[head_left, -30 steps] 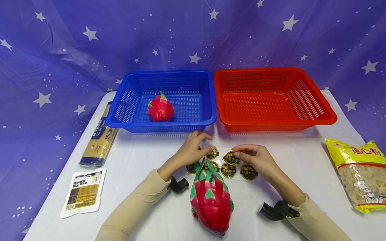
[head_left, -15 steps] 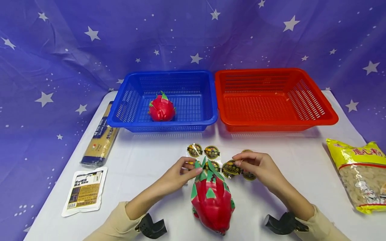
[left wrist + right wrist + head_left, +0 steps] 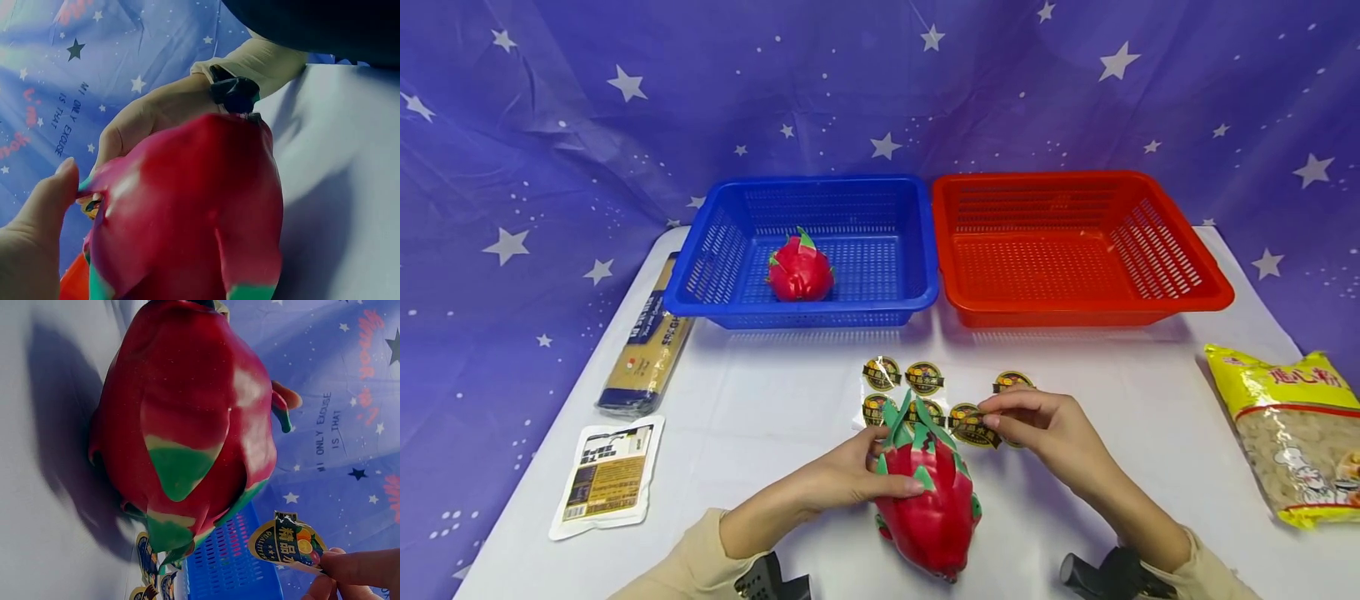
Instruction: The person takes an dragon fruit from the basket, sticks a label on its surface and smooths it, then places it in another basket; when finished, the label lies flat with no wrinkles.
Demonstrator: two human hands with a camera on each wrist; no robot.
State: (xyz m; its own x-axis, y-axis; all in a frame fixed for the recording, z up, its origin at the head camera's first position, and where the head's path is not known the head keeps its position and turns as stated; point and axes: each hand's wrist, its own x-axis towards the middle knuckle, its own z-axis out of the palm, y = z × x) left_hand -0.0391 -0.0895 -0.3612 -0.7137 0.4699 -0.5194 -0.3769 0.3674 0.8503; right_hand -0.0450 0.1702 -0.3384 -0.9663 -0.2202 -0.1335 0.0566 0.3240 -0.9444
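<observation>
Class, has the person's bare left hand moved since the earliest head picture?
Yes, the left hand moved nearer the person, away from the blue rectangular plastic basket.

White-covered table (image 3: 790,375). Far side: blue basket (image 3: 805,310) and red basket (image 3: 1090,304), 2 side by side. Left edge: spaghetti pack (image 3: 643,354), white pouch (image 3: 608,477) nearer. Right edge: 1 yellow pasta bag (image 3: 1296,437). Middle: clear sheet (image 3: 902,388) with round black-gold stickers (image 3: 882,374); 1 dragon fruit (image 3: 931,521) nearer.
</observation>
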